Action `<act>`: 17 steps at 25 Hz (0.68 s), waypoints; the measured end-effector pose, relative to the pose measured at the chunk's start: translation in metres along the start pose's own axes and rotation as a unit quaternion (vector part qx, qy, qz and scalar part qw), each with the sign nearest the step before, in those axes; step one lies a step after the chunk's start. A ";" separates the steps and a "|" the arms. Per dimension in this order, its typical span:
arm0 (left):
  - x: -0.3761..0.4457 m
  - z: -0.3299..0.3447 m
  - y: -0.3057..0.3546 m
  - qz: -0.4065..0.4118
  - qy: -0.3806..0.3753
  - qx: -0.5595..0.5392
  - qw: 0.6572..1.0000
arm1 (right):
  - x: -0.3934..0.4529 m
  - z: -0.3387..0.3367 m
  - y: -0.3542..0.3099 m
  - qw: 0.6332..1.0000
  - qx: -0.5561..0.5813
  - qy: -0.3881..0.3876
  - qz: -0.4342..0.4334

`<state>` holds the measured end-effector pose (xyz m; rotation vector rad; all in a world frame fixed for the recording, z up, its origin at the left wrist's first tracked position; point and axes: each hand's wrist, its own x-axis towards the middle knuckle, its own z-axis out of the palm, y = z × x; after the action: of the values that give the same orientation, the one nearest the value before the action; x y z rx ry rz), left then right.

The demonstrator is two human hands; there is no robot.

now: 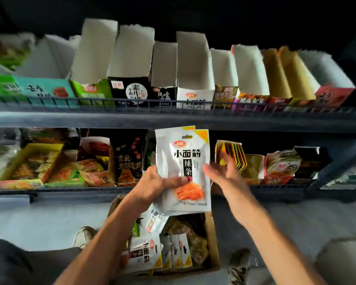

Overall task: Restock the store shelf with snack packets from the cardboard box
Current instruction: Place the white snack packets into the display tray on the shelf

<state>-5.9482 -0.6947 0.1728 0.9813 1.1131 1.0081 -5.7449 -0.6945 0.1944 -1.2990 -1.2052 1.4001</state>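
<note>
My left hand point(156, 185) grips a small stack of white snack packets point(183, 161) with black characters and an orange food picture, held upright in front of the lower shelf. My right hand point(222, 170) hovers open just right of the stack, fingers spread and blurred, touching or nearly touching its edge. Below my arms, the cardboard box point(213, 239) on the floor holds more white packets point(144, 254) and other snacks. On the upper shelf stands a matching white display carton point(193, 93), which looks empty inside.
The upper shelf point(173, 120) carries a row of open display cartons behind a wire rail, many looking empty. The lower shelf point(70, 189) holds cartons with assorted snack packets. My shoes point(84, 236) stand on the grey floor either side of the box.
</note>
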 end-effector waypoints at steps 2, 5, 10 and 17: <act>-0.004 0.014 0.000 0.031 0.016 -0.055 0.998 | -0.006 0.016 0.006 0.997 0.034 -0.068 0.033; -0.010 0.017 0.001 0.028 0.001 -0.122 0.992 | -0.007 0.021 0.000 0.995 0.057 -0.072 0.025; -0.014 0.004 -0.009 -0.032 -0.030 -0.118 0.992 | 0.000 0.019 0.024 0.988 0.103 -0.052 0.105; -0.015 0.011 -0.024 -0.012 0.104 -0.094 0.990 | 0.007 0.014 0.046 0.978 0.146 -0.013 0.150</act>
<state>-5.9363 -0.7168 0.1548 0.7227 1.1742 1.1930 -5.7581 -0.6963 0.1476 -1.2904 -0.8022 1.7408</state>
